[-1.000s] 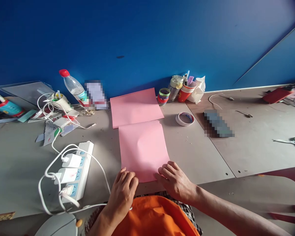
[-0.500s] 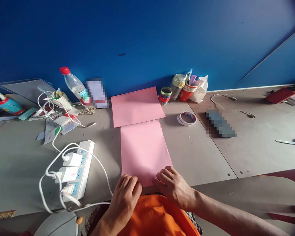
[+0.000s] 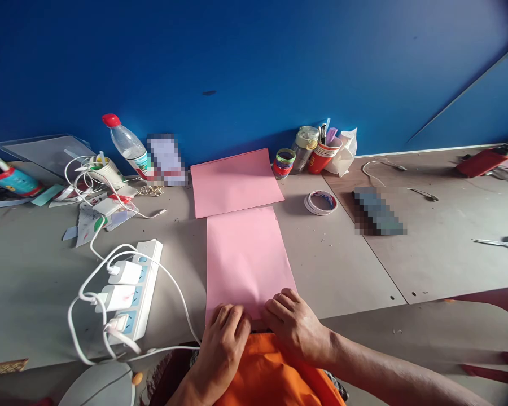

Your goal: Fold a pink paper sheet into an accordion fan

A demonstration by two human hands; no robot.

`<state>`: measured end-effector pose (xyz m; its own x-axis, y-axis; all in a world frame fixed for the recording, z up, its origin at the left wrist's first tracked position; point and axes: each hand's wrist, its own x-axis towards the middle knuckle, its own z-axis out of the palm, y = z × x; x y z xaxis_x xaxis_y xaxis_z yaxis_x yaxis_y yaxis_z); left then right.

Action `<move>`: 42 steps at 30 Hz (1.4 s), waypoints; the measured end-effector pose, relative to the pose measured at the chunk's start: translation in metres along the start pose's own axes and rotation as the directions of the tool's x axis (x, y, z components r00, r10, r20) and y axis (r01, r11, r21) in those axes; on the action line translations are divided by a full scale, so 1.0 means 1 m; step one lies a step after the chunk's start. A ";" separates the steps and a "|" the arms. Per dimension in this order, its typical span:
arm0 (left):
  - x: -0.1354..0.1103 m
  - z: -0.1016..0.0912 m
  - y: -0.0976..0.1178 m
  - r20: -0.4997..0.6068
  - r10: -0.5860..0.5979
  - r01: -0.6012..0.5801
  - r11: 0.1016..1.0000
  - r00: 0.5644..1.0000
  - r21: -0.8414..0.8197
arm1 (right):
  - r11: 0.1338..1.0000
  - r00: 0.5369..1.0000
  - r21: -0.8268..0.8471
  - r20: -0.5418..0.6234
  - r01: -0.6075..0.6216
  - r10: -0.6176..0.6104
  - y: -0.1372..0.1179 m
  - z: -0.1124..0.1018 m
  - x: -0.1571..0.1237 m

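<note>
A pink paper sheet (image 3: 246, 256) lies flat on the grey table (image 3: 342, 265) in front of me, its near edge at the table's front edge. My left hand (image 3: 222, 344) rests on that near edge, fingers curled down on the paper. My right hand (image 3: 294, 321) sits beside it on the near right part of the sheet, fingers bent and pressing it. The two hands almost touch. A second pink sheet (image 3: 235, 180) lies further back against the blue wall.
A white power strip (image 3: 131, 290) with plugs and cables lies at left. A tape roll (image 3: 320, 202), tape stack (image 3: 283, 163), jar, red cup (image 3: 322, 157), bottle (image 3: 127, 145) and scissors (image 3: 499, 242) stand around. An orange cloth (image 3: 275, 372) covers my lap.
The near pink sheet has slid toward me and flattened. Both hands have drawn closer together on its near edge.
</note>
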<state>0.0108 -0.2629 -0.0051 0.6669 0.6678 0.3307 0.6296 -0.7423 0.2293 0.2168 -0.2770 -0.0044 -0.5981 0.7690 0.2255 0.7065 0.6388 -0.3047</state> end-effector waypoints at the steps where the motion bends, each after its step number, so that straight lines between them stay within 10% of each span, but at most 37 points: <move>1: 0.000 0.001 0.000 0.006 -0.003 0.004 1.000 1.000 -0.012 | 1.000 1.000 -0.001 0.002 -0.004 0.004 0.000 0.000 0.000; 19: 0.001 0.010 -0.003 0.032 -0.118 0.118 0.993 0.993 -0.023 | 0.992 0.993 0.049 -0.018 -0.119 0.120 -0.010 -0.005 0.011; 42: 0.015 -0.002 -0.014 0.145 -0.086 0.088 0.996 0.986 -0.003 | 0.966 0.905 0.040 0.361 -0.255 0.224 0.002 -0.016 0.035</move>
<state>0.0111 -0.2429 -0.0015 0.6608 0.7303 0.1732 0.6845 -0.6810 0.2601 0.2030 -0.2482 0.0174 -0.5194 0.8313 -0.1979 0.8200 0.4198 -0.3891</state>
